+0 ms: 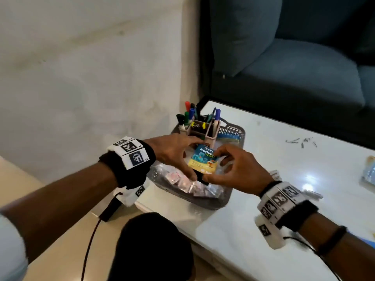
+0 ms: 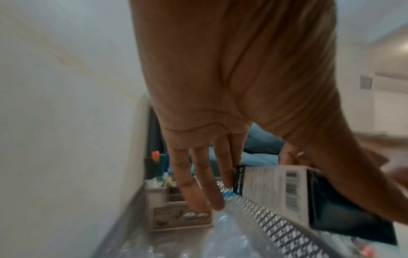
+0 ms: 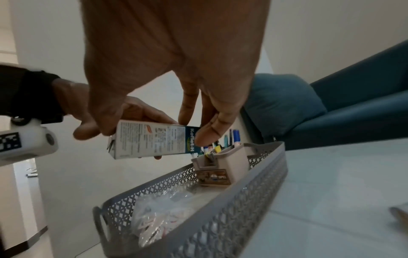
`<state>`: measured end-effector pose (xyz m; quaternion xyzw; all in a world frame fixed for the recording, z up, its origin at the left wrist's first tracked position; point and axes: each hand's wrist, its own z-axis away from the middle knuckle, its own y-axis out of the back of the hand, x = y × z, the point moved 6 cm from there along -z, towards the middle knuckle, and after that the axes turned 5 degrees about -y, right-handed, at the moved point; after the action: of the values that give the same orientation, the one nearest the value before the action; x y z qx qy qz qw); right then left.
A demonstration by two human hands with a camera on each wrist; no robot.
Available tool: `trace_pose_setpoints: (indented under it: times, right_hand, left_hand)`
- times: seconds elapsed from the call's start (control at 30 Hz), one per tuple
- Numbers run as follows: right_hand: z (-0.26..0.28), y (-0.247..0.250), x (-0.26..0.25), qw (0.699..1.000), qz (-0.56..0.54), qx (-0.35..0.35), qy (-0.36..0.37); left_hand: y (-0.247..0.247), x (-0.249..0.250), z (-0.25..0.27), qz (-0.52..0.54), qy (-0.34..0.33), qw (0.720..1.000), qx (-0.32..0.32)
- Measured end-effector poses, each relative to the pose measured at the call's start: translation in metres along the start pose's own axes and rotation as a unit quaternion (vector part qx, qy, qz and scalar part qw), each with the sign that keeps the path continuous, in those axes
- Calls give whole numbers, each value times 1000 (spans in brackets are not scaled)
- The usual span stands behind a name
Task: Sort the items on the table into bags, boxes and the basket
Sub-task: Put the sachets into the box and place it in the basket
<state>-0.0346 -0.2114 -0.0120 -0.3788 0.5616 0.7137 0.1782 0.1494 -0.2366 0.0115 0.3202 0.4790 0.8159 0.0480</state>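
Observation:
A blue and yellow Koflet box [image 1: 204, 160] hangs flat just above the grey mesh basket [image 1: 233, 133]. My left hand [image 1: 189, 158] grips it from the left, thumb at the near end and fingers at the far end. From the right, my right hand [image 1: 220, 167] pinches the same box between thumb and fingers. In the left wrist view the box [image 2: 276, 190] shows its barcode side above the basket wall [image 2: 276, 227]. The right wrist view has the box [image 3: 150, 139] over clear bags [image 3: 159, 214] lying in the basket [image 3: 243, 200].
A beige pen organiser [image 1: 203, 127] full of markers stands at the basket's far end. The basket sits at the left end of a white table [image 1: 284, 179]. Small metal bits [image 1: 300, 141] lie further right, a bluish item [image 1: 370, 173] at the right edge. A blue sofa [image 1: 294, 67] stands behind.

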Motion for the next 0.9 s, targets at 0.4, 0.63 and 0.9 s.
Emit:
trace_pose_setpoints:
  times: [0.4,0.63,0.9]
  right_hand:
    - [-106,-97,-9,985,172,-2,16]
    - [-117,-121,7,976,205,-20,-66]
    - [-111,-116,5,980,172,-69,-74]
  left_hand:
    - [-57,-107,3,-106,102,988,48]
    - [-63,-107,0,-39,95,992,74]
    - [-63,-106,-3,-63,99,993,32]
